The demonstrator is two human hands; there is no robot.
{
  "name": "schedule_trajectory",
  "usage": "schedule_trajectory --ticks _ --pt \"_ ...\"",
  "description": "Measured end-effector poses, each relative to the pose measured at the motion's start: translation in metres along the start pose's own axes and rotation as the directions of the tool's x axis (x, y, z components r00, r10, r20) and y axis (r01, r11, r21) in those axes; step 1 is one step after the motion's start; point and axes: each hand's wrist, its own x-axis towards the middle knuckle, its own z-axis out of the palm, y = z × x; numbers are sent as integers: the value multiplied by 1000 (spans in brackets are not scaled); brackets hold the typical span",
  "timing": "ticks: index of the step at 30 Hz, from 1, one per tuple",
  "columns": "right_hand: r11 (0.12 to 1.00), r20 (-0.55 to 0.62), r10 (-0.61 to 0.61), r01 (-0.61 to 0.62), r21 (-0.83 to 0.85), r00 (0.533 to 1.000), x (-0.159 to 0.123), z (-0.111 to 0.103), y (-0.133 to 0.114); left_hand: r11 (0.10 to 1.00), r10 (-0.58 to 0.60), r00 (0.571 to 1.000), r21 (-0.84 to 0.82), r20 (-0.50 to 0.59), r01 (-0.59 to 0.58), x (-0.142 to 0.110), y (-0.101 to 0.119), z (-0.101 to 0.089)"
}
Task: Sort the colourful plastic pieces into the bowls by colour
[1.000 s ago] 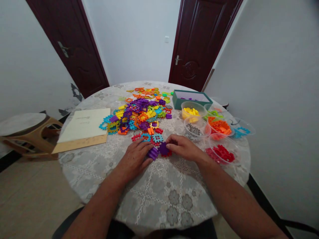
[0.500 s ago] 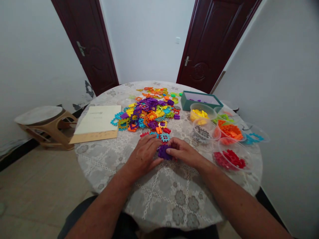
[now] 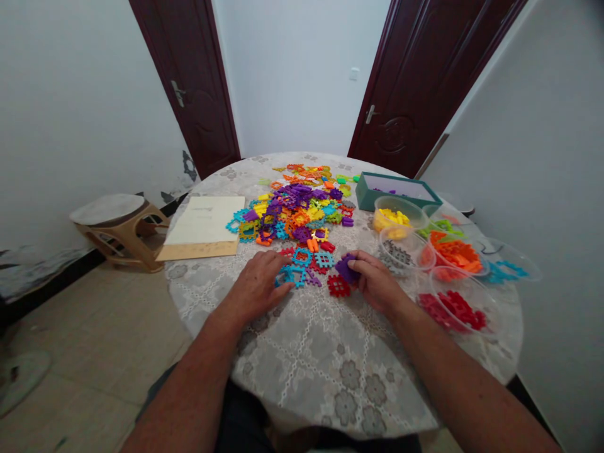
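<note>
My right hand [image 3: 377,282] is closed round a stack of purple plastic building pieces [image 3: 346,268], lifted just off the round table [image 3: 306,352]. A red grid piece [image 3: 338,286] lies right below it. My left hand [image 3: 257,286] rests flat on the lace tablecloth, fingers stretched toward a blue grid piece [image 3: 291,275]. Behind both hands spreads a big heap of mixed coloured pieces [image 3: 297,211].
Clear tubs at the right hold sorted pieces: yellow [image 3: 394,217], grey [image 3: 401,251], orange [image 3: 455,253], red [image 3: 455,305], blue [image 3: 507,267]. A teal box [image 3: 396,189] stands behind them. A cream booklet [image 3: 205,226] lies at left. A wooden stool [image 3: 117,229] stands on the floor beside the table.
My hands came apart: the right one carried the purple pieces to the right and slightly up, the left one stayed flat on the cloth. My head turned left.
</note>
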Motion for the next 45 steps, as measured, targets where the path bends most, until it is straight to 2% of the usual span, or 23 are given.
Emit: schedule_trajectory --ticks 3,6,12,18,22,25,30,33,37,41,45 --pt "999 -93 4 1 52 996 3 -3 -2 999 -43 997 30 58 42 2 5 7" --pt "999 -108 12 -8 34 994 4 -6 -3 999 -49 995 27 87 47 4 7 11" --pt "995 -68 -11 4 -96 998 3 -4 -1 996 -57 993 80 101 49 7 12 7" --pt "970 47 -33 43 -241 998 4 -4 3 972 -182 981 162 65 169 11 13 10" --pt "902 197 -75 151 -405 978 -2 -3 -2 973 -195 981 125 9 193 11 6 11" --pt "832 322 -65 229 -505 945 -14 0 -16 974 -183 983 129 -20 184 10 1 12" --pt "609 479 -99 434 -664 872 -42 5 -43 980 -129 991 153 -17 130 9 2 16" --pt "523 501 -75 462 -716 862 -53 4 -45 987 -117 993 110 1 116 8 -1 19" --pt "502 497 7 427 -752 868 -62 -2 -39 981 -184 979 70 92 178 6 -13 21" --pt "498 515 23 436 -749 857 -68 -8 -42 980 -187 979 -52 85 192 10 -16 15" --pt "522 527 51 427 -738 848 -70 -18 -61 957 -190 978 -209 82 203 14 -6 5"
